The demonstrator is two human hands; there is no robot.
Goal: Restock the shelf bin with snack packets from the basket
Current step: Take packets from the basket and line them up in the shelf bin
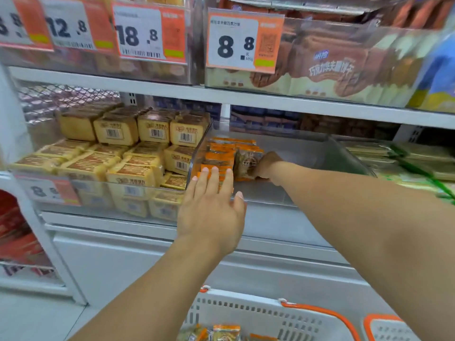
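A snack packet (247,166) with a pale brown face and dark lettering stands on its edge inside a clear shelf bin (344,153), its long axis upright and its printed face turned toward the camera. It stands just beside a row of orange snack packets (219,159) stacked at the bin's left end, at about 9 o'clock from it. The right hand (267,168) reaches into the bin from 3 o'clock and grips the packet's right lower edge, fingers curled round it; the fingertips themselves are hidden behind the wrapper. The left hand (211,207) is spread flat at 7 o'clock of the packet, fingers straight and together, their tips touching the front of the orange row over the bin's clear front wall; it holds nothing.

At 9 o'clock of the bin, a neighbouring clear bin holds yellow barcode-marked packs (118,153) in two tiers. At 3 o'clock lie flat green-and-cream packs (413,161). Above, at 12 o'clock, a white shelf edge (246,97) carries bins of chocolate-coloured biscuit bags (330,70) and an orange price tag (243,41) reading 8.8. At 6 o'clock, low in the view, a white plastic basket (261,313) with orange handles holds more orange packets (225,332).
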